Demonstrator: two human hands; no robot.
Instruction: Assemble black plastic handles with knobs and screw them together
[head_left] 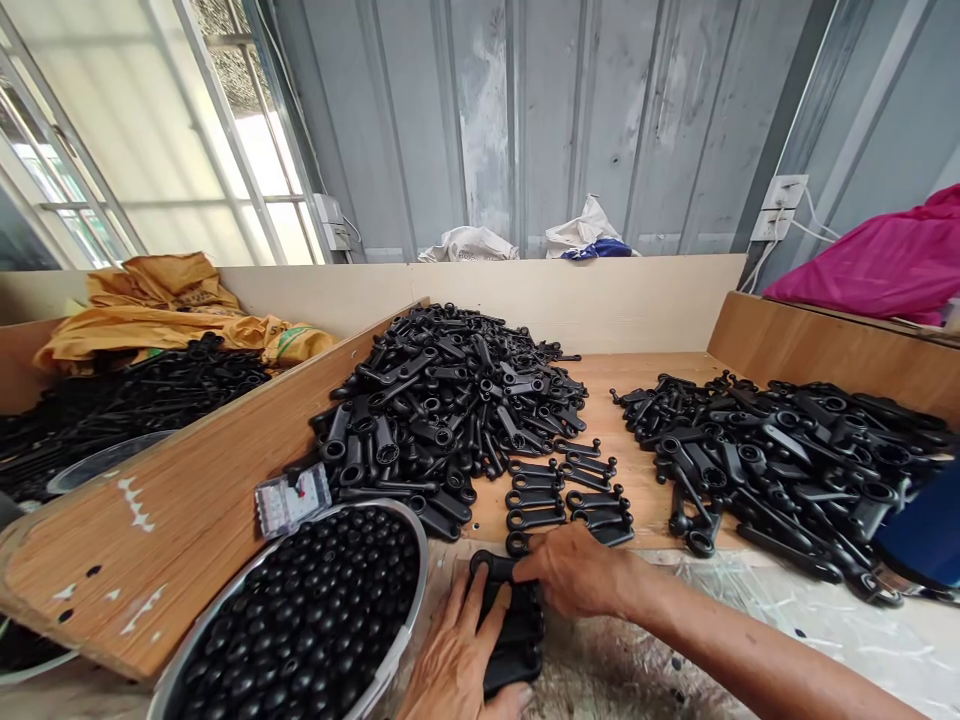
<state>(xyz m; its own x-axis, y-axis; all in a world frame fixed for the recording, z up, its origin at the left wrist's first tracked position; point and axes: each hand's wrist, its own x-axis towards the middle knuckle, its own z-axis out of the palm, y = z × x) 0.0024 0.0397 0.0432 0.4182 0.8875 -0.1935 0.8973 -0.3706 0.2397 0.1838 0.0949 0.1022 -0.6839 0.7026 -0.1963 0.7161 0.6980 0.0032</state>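
Fingers spread, my left hand [457,655] lies over a short row of black plastic lever arms [514,665] at the front edge of the bench. Its fingertips rest near the ring end of the uppermost one, and the thumb is by the lowest. My right hand [574,575] is closed, with the index finger and thumb at the other end of that uppermost lever arm [495,567]; what lies under the fingertips is hidden. Just beyond, more lever arms with ball ends [536,497] lie in two columns. Left of my hands, a bucket [416,530] holds many small black balls [300,620].
A large heap of black levers [450,390] rises behind the bucket, and another pile [772,450] lies right. A wooden divider [225,450] runs along the left. A small clear box [292,500] sits by the bucket. A blue object [926,530] stands at the right edge.
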